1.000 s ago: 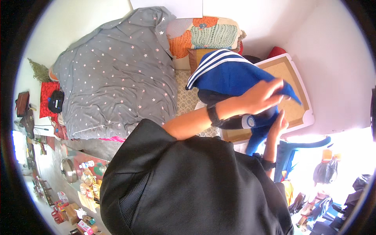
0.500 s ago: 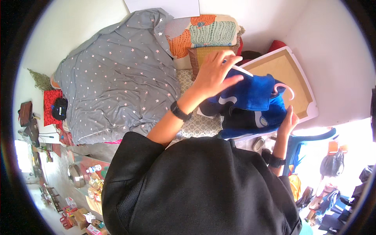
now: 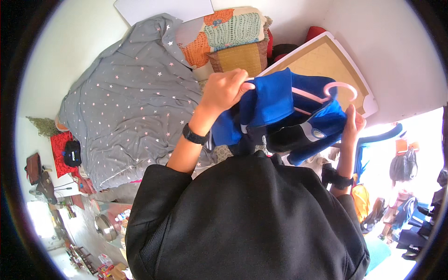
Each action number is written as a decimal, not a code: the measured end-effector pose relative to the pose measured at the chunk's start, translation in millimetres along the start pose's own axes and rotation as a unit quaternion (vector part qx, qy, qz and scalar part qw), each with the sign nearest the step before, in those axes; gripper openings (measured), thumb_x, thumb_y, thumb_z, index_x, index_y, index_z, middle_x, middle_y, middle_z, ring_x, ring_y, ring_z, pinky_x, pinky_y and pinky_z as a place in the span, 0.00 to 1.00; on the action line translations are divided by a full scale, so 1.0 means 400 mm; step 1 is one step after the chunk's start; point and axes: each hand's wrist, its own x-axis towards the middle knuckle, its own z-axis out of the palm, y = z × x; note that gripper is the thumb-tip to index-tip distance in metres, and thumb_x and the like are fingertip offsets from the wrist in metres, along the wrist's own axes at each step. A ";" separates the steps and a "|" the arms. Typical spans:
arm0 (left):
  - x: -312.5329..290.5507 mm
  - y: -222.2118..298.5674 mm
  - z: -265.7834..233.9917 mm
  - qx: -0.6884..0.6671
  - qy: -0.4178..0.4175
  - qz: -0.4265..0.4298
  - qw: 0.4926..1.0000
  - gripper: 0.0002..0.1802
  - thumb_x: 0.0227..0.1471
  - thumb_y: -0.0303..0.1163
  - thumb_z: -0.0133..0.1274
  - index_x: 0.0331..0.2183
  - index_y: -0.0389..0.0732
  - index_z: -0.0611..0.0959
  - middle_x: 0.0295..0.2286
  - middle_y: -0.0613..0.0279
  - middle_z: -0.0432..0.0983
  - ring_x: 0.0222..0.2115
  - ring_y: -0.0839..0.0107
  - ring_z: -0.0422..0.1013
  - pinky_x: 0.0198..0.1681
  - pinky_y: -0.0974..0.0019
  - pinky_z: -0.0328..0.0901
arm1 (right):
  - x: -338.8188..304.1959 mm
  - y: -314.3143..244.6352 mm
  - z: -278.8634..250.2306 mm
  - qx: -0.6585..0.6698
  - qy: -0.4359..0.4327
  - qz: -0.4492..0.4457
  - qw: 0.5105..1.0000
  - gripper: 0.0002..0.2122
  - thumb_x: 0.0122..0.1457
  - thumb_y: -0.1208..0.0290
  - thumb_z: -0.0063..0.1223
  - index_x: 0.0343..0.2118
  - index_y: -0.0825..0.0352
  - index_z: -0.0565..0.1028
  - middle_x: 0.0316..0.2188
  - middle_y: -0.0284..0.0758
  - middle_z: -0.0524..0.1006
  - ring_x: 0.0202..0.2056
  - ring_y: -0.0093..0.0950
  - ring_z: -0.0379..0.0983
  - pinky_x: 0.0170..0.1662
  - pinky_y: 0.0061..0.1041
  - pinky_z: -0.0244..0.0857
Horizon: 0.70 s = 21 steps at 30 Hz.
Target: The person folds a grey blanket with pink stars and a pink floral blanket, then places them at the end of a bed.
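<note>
Between the left hand (image 3: 226,91) and the right hand (image 3: 354,123), both raised, a blue garment (image 3: 273,100) is held up. The left hand is curled closed on its left end; a pale tip beside those fingers is too small to identify. The right hand grips the opposite edge, thumb upward.

A pink hanger (image 3: 340,84) appears to be mostly inside the garment, its hook clear just beside the right hand. What seems left is straightening: the cloth is bunched and folded over, and the hook hangs on nothing.

Beyond the hands lies a pale-rimmed brown tray (image 3: 322,60), meeting the white wall (image 3: 406,60) at right. Left of the left hand spreads a grey, starry quilt (image 3: 135,102); beyond that hand are a patterned pillow (image 3: 233,30) and an ochre pillow (image 3: 240,58). A black bag (image 3: 404,165) hangs right of the right hand.
</note>
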 end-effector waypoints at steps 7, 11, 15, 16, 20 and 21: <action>0.068 0.071 0.023 0.018 -0.026 0.087 0.996 0.17 0.45 0.43 0.51 0.23 0.39 0.70 0.16 0.61 0.65 0.16 0.62 0.67 0.17 0.64 0.61 | -0.012 -0.044 -0.013 -0.051 -0.022 0.009 0.998 0.21 0.57 0.66 0.48 0.09 0.66 0.59 0.10 0.20 0.53 0.15 0.12 0.45 0.18 0.20 0.36; 0.040 0.111 0.078 -0.003 -0.047 0.082 0.996 0.17 0.42 0.44 0.53 0.21 0.39 0.70 0.16 0.62 0.65 0.15 0.64 0.67 0.16 0.65 0.61 | -0.018 -0.046 0.016 -0.098 -0.066 0.005 0.993 0.19 0.55 0.67 0.49 0.11 0.69 0.61 0.09 0.24 0.54 0.16 0.13 0.47 0.17 0.20 0.40; 0.018 0.092 0.078 -0.026 -0.050 0.071 0.996 0.19 0.41 0.45 0.54 0.21 0.39 0.70 0.17 0.61 0.66 0.15 0.63 0.66 0.16 0.64 0.60 | -0.014 -0.058 0.017 -0.123 -0.081 -0.013 0.989 0.18 0.54 0.69 0.49 0.11 0.71 0.61 0.08 0.28 0.53 0.15 0.16 0.47 0.17 0.22 0.42; 0.017 0.088 0.075 -0.039 -0.035 0.062 0.997 0.19 0.40 0.45 0.55 0.19 0.39 0.70 0.16 0.62 0.66 0.14 0.63 0.66 0.16 0.65 0.60 | -0.012 -0.057 0.018 -0.123 -0.081 -0.012 0.989 0.18 0.54 0.69 0.49 0.11 0.71 0.61 0.08 0.28 0.53 0.15 0.16 0.47 0.17 0.22 0.42; 0.015 0.093 0.044 -0.054 -0.043 0.016 0.997 0.22 0.37 0.47 0.58 0.14 0.40 0.69 0.11 0.64 0.65 0.12 0.64 0.65 0.15 0.67 0.58 | 0.010 -0.029 0.019 -0.174 -0.132 -0.210 0.953 0.15 0.53 0.72 0.44 0.12 0.71 0.61 0.11 0.36 0.60 0.13 0.28 0.56 0.18 0.27 0.49; 0.018 0.092 0.043 -0.067 -0.027 0.013 0.997 0.22 0.35 0.47 0.60 0.13 0.41 0.69 0.10 0.65 0.64 0.11 0.65 0.65 0.15 0.69 0.57 | 0.013 -0.019 0.015 -0.194 -0.147 -0.284 0.927 0.14 0.53 0.73 0.42 0.12 0.70 0.62 0.13 0.38 0.62 0.13 0.33 0.59 0.18 0.29 0.51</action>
